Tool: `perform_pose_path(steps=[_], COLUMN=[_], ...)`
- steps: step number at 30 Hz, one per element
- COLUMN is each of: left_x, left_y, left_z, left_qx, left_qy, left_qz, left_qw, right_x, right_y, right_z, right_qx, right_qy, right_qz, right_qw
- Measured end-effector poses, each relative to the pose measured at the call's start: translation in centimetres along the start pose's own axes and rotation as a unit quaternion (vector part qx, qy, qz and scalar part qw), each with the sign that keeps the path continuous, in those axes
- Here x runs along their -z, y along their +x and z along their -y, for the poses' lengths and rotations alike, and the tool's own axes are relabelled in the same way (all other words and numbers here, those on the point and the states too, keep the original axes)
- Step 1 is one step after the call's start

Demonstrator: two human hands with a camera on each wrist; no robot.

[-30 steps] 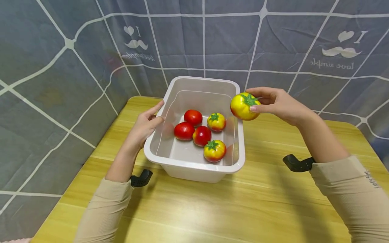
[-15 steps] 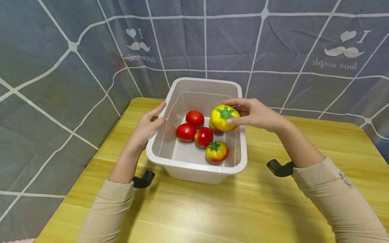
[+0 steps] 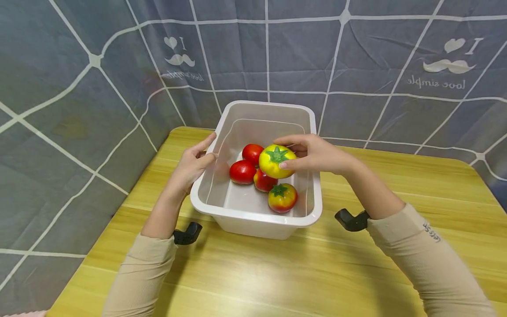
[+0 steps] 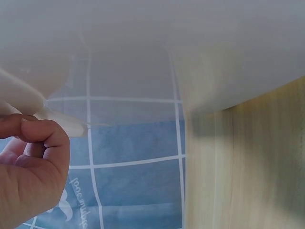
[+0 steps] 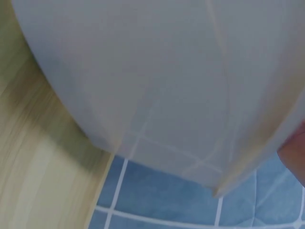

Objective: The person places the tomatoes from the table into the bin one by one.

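My right hand (image 3: 317, 154) holds a yellow tomato (image 3: 273, 162) with a green leafy top, thumb in front and fingers behind, over the inside of a white plastic bin (image 3: 253, 214). Below and around it in the bin lie red tomatoes (image 3: 242, 172) and a yellow-red tomato (image 3: 283, 198) with green leaves. Another yellow-red one is hidden behind the held tomato and the hand. With thumb and fingers my left hand (image 3: 191, 166) grips the bin's left rim. In the left wrist view, curled fingers (image 4: 50, 138) of that hand show at the rim.
The bin stands on a yellow wood-grain table (image 3: 245, 277). A grey-blue curtain (image 3: 297, 53) with white lines hangs behind and to the left, close to the bin's far end. Black wrist mounts (image 3: 352, 220) stick out from both sleeves.
My right hand has carried the yellow tomato leftward from beyond the bin's right rim to over its inside, and slightly lower. The left hand keeps its grip on the rim.
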State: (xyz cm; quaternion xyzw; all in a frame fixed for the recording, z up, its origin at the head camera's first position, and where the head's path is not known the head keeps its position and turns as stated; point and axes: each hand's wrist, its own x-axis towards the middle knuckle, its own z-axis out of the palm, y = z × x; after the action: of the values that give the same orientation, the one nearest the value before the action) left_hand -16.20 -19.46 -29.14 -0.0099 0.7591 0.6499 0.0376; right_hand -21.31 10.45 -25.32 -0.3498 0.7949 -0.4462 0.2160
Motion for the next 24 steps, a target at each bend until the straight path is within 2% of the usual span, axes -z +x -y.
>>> perform_pose_path(steps=[4, 12, 24], left_x=[-0.1, -0.2, 0.0], left_y=[0.1, 0.1, 0.1], left_z=[0.1, 0.0, 0.0], left_qx=[-0.001, 0.001, 0.006], left_qy=[0.001, 0.007, 0.005], left_qz=[-0.001, -0.003, -0.003], left_qw=[1.0000, 1.0000, 1.0000], right_x=[-0.8, -2.0, -2.8], right_y=[0.8, 1.8, 2.2], right_z=[0.2, 0.5, 0.7], right_qx=[0.011, 0.004, 0.022], right_qy=[-0.001, -0.032, -0.124], right_qz=[0.011, 0.022, 0.030], right_qw=[0.9999, 0.9993, 0.9916])
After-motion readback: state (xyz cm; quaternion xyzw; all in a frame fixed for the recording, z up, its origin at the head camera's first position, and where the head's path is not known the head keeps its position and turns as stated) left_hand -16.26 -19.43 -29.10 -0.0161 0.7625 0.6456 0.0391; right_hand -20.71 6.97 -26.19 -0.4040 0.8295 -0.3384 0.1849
